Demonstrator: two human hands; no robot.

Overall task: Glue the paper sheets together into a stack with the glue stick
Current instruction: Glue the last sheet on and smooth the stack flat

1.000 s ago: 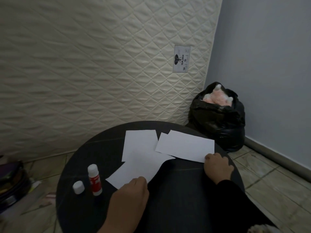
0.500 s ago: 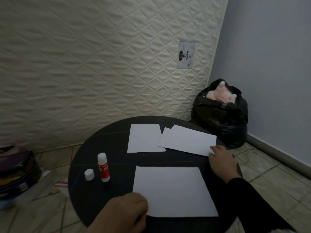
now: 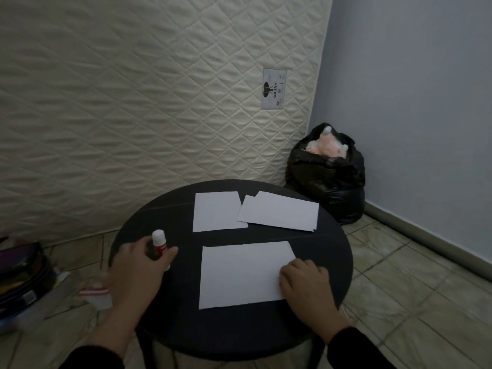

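Note:
A round black table (image 3: 186,209) carries white paper sheets. One large sheet (image 3: 239,272) lies flat at the near middle, and my right hand (image 3: 306,286) presses on its right edge. A second sheet (image 3: 217,211) lies at the far middle. Two overlapping sheets (image 3: 279,210) lie at the far right. My left hand (image 3: 135,272) is wrapped around the red-and-white glue stick (image 3: 159,239), uncapped, at the table's left side. The white cap is hidden behind this hand.
A quilted mattress (image 3: 133,102) leans against the wall behind the table. A black bag (image 3: 327,179) with pink stuffing stands in the corner at the right. Bags and clutter (image 3: 24,278) lie on the tiled floor at the left.
My left hand pulled one sheet to the near middle, let go of it and closed on the glue stick. My right hand came from the far-right sheets onto the near sheet.

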